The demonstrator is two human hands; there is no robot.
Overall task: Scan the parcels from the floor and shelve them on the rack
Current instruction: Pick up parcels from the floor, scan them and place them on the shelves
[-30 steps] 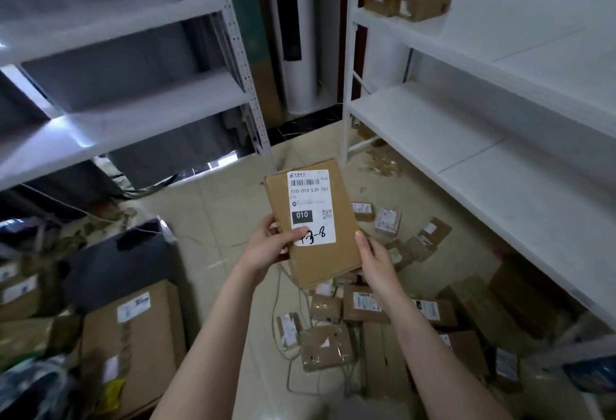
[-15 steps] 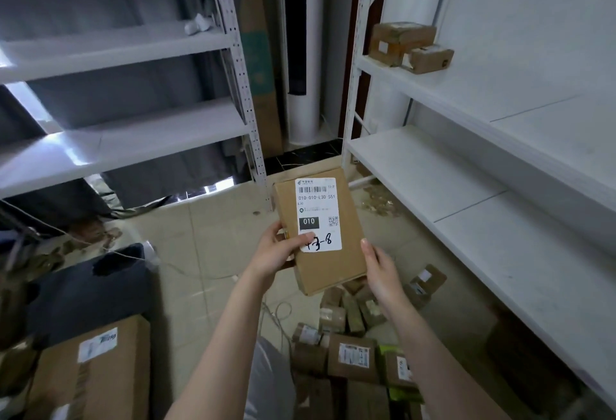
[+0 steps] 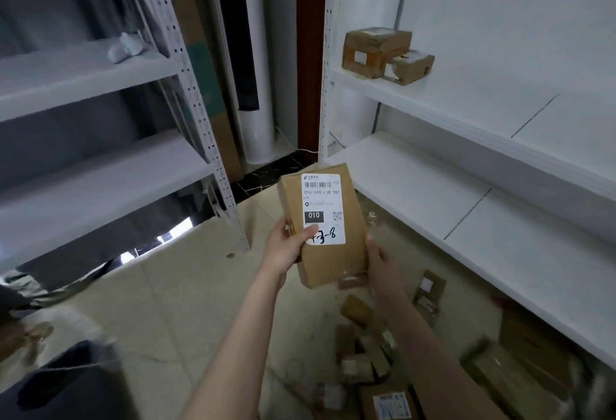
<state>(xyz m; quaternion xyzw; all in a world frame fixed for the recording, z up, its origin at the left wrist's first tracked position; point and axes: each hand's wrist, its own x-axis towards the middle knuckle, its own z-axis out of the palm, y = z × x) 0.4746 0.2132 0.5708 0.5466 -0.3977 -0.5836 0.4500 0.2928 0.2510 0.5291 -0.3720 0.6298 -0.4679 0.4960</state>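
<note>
Both left hand (image 3: 286, 247) and right hand (image 3: 379, 261) grip the parcel (image 3: 333, 264); floor parcels (image 3: 364, 363) blurred.

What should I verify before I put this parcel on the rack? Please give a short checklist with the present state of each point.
1. Grip: left hand and right hand both hold the parcel: ok.
2. Barcode on the label uncovered and facing you: ok.
3. Parcel scanned: no scanner in view: cannot tell.
4. Free place: the lower shelf of the white rack is bare beside the parcel: ok.
5. Upper shelf: two boxes at its far end, room beside them: ok.
6. Footing: loose parcels lie on the floor below your arms: not ok.
</note>
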